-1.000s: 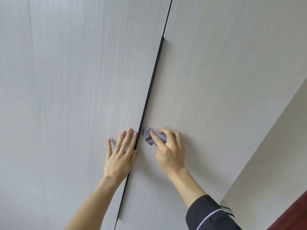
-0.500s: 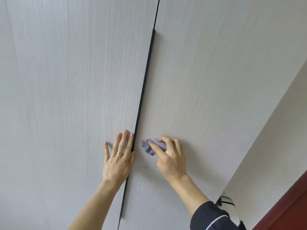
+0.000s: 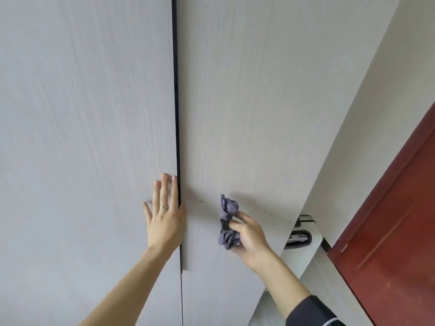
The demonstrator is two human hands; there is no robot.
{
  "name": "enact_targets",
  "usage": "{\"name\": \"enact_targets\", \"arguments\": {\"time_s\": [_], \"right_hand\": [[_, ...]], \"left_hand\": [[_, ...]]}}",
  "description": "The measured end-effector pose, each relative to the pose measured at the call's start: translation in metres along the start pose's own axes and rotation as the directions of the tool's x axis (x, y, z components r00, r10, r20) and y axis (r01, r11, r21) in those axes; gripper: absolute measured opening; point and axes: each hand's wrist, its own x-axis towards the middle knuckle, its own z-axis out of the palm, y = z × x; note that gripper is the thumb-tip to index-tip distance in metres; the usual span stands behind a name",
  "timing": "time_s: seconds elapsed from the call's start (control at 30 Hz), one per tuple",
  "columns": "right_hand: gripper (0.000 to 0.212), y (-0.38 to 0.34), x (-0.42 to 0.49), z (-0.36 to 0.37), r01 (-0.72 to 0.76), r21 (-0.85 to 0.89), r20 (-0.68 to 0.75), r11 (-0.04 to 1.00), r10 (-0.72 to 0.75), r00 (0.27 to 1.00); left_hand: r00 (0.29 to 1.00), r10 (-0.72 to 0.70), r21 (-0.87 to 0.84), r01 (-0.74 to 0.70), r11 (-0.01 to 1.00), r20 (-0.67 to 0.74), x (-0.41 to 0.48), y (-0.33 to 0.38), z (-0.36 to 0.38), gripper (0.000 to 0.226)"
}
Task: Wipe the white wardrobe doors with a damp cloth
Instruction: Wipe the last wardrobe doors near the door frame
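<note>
Two wardrobe doors (image 3: 82, 114) (image 3: 259, 102), two hands (image 3: 164, 222) (image 3: 249, 236), one cloth (image 3: 227, 220).

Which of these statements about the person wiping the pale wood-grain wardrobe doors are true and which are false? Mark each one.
1. The right hand grips a crumpled grey-purple cloth. True.
2. The left hand lies flat on the left white wardrobe door. True.
3. A ring sits on the right hand. False: the thin ring is on the left hand.
4. The cloth is spread flat against the door. False: it is bunched in the fingers.
5. A dark red wooden door stands at the right of the view. True.
</note>
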Motion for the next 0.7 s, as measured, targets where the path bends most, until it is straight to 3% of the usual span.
{"name": "enact_targets", "arguments": {"time_s": [0.13, 0.2, 0.27, 0.3, 0.37, 0.47, 0.57, 0.63, 0.7], "right_hand": [[0.022, 0.037, -0.037, -0.014, -0.178, 0.052, 0.071, 0.983, 0.174, 0.982], [0.025, 0.062, -0.050, -0.018, -0.212, 0.015, 0.114, 0.977, 0.209, 0.971], [0.028, 0.082, -0.067, -0.017, -0.271, -0.047, 0.116, 0.962, 0.274, 0.955], [0.031, 0.088, -0.075, -0.016, -0.304, -0.090, 0.109, 0.949, 0.312, 0.944], [0.038, 0.097, -0.091, -0.011, -0.359, -0.114, 0.129, 0.926, 0.372, 0.919], [0.044, 0.108, -0.110, -0.001, -0.366, -0.225, 0.117, 0.903, 0.398, 0.910], [0.029, 0.123, -0.117, 0.000, -0.218, -0.429, 0.024, 0.876, 0.253, 0.967], [0.018, 0.134, -0.111, -0.002, -0.160, -0.446, -0.019, 0.881, 0.170, 0.985], [0.020, 0.141, -0.104, -0.002, -0.152, -0.419, -0.056, 0.895, 0.142, 0.988]], "left_hand": [[0.954, -0.169, -0.346, 0.250, 0.905, 0.246, -0.059, 0.009, -0.008, 0.057], [0.853, -0.145, -0.414, 0.383, 0.826, 0.501, -0.083, 0.014, -0.015, 0.063], [0.718, -0.084, -0.449, 0.518, 0.728, 0.691, -0.105, 0.019, -0.023, 0.051], [0.684, -0.092, -0.457, 0.574, 0.679, 0.723, -0.114, 0.019, -0.024, 0.039], [0.682, -0.156, -0.479, 0.639, 0.602, 0.714, -0.127, 0.014, -0.027, 0.022], [0.666, -0.201, -0.480, 0.683, 0.550, 0.718, -0.142, -0.003, -0.031, 0.024], [0.610, -0.199, -0.495, 0.760, 0.421, 0.767, -0.148, -0.025, -0.031, 0.024], [0.540, -0.128, -0.496, 0.827, 0.264, 0.832, -0.154, -0.042, -0.028, 0.028], [0.483, -0.070, -0.471, 0.871, 0.141, 0.873, -0.162, -0.057, -0.022, 0.037]]}}
